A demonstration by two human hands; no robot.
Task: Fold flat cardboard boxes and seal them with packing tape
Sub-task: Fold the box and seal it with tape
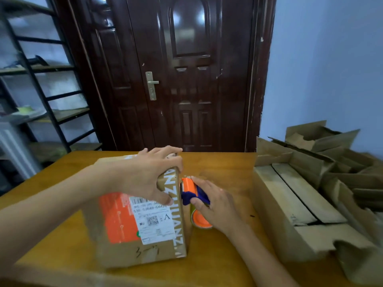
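1. Cardboard box [132,220]: folded up, standing on the wooden table [226,162] at centre-left. Top face carries an orange label and a white shipping label; printed tape runs along its right edge.
2. Left hand [145,175]: forearm reaching in from the lower left, palm down over the box's far right top corner. Fingers curl over the far edge, thumb pressed on the top near the shipping label; it grips the box.
3. Right hand [215,206]: forearm entering from the lower right, fingers wrapped round the tape dispenser.
4. Tape dispenser [193,193]: orange and blue, head touching the box's right side near the top edge; orange roll below the hand.
5. Open cardboard boxes [310,193]: piled at the table's right, well apart from the hands.
6. Dark door [186,69] behind the table; metal shelving [41,90] at left.
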